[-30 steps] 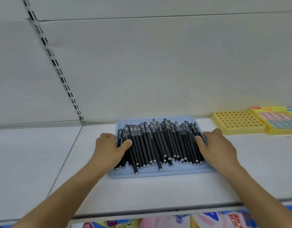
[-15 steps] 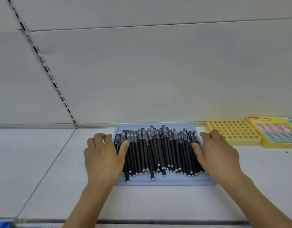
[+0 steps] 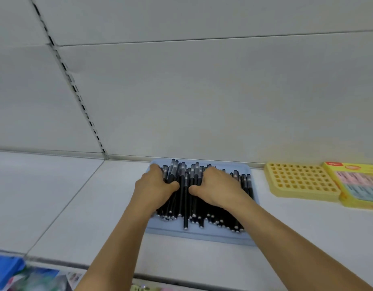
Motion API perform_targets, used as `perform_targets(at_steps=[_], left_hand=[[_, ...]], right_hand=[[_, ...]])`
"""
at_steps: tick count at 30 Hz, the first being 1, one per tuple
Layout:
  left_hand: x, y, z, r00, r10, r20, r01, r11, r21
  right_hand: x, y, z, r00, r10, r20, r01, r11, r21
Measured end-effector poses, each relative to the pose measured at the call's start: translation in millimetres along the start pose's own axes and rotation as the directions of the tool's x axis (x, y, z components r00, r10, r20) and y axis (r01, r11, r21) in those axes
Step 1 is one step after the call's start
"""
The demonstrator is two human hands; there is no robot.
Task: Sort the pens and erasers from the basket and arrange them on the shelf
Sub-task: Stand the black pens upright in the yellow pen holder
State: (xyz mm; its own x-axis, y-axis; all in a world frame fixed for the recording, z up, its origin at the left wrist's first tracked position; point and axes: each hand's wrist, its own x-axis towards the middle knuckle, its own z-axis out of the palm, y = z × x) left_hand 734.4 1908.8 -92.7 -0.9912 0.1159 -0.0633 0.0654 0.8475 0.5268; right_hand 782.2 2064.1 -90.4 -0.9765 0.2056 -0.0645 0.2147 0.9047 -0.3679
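Pens (image 3: 194, 198) lie under both hands (image 3: 155, 189) (image 3: 218, 191) on tray (image 3: 202, 236).

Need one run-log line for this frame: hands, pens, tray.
left hand: on pens | right hand: on pens | pens: piled in blue tray on shelf | stage: squaring the pile

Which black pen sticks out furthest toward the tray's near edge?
The lone pen lying between the left hand and right hand; its silver tip reaches past all the other pens' ends on the blue tray.
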Motion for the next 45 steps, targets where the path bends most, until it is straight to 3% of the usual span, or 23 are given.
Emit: perform_targets(at_steps=[4, 7, 8, 10, 11, 12, 14, 19, 28, 33, 36, 38, 40, 42, 45], left_hand=[[7, -3, 4, 1.000, -0.019, -0.004, 0.018, 0.990, -0.139], [8, 0, 3, 0.993, -0.032, -0.110, -0.028, 0.863, -0.505], [7, 6, 2, 0.993, -0.057, -0.105, -0.028, 0.742, -0.670], [2, 25, 1, 0.997, -0.043, 0.060, 0.070, 0.330, -0.941], [-1, 36, 2, 0.987, 0.015, 0.158, 0.155, 0.128, -0.980], [-3, 48, 5, 0.969, 0.079, 0.235, 0.236, -0.009, -0.972], [-7, 70, 14, 0.929, 0.175, 0.325, 0.347, -0.110, -0.932], [-14, 104, 40, 0.903, 0.234, 0.360, 0.393, -0.113, -0.913], [-20, 122, 58, 0.903, 0.194, 0.383, 0.415, -0.163, -0.895], [-22, 131, 63, 0.908, 0.194, 0.372, 0.401, -0.137, -0.906], [-21, 137, 67, 0.919, 0.202, 0.339, 0.359, -0.077, -0.930], [-21, 143, 71, 0.923, 0.218, 0.318, 0.329, -0.017, -0.944], [-26, 152, 76, 0.915, 0.260, 0.307, 0.317, 0.007, -0.949], [-31, 161, 79, 0.903, 0.311, 0.297, 0.309, 0.010, -0.951], [-32, 165, 81, 0.909, 0.321, 0.265, 0.260, 0.058, -0.964]], right_hand=[[-4, 13, -7, 0.996, -0.011, 0.084, -0.015, 0.952, 0.305], [-18, 32, -21, 0.996, -0.020, -0.082, 0.059, 0.856, 0.514], [-22, 44, -30, 0.984, 0.007, -0.180, 0.095, 0.828, 0.552], [-27, 77, -53, 0.922, 0.103, -0.374, 0.147, 0.798, 0.584], [-27, 97, -65, 0.881, 0.160, -0.446, 0.152, 0.797, 0.585], [-26, 116, -75, 0.844, 0.213, -0.493, 0.139, 0.800, 0.584], [-20, 147, -89, 0.805, 0.291, -0.516, 0.094, 0.797, 0.596], [-2, 173, -83, 0.832, 0.277, -0.481, 0.052, 0.824, 0.564], [9, 173, -74, 0.875, 0.183, -0.448, 0.046, 0.891, 0.452], [10, 170, -72, 0.911, 0.173, -0.375, -0.102, 0.974, 0.201], [-4, 166, -81, 0.849, 0.175, -0.499, -0.140, 0.984, 0.107], [-17, 152, -84, 0.842, 0.072, -0.535, 0.050, 0.976, 0.210], [-27, 133, -82, 0.928, -0.068, -0.367, 0.225, 0.886, 0.405], [-30, 126, -78, 0.962, -0.142, -0.233, 0.248, 0.811, 0.529], [-27, 140, -85, 0.958, -0.047, -0.284, 0.222, 0.747, 0.626]])
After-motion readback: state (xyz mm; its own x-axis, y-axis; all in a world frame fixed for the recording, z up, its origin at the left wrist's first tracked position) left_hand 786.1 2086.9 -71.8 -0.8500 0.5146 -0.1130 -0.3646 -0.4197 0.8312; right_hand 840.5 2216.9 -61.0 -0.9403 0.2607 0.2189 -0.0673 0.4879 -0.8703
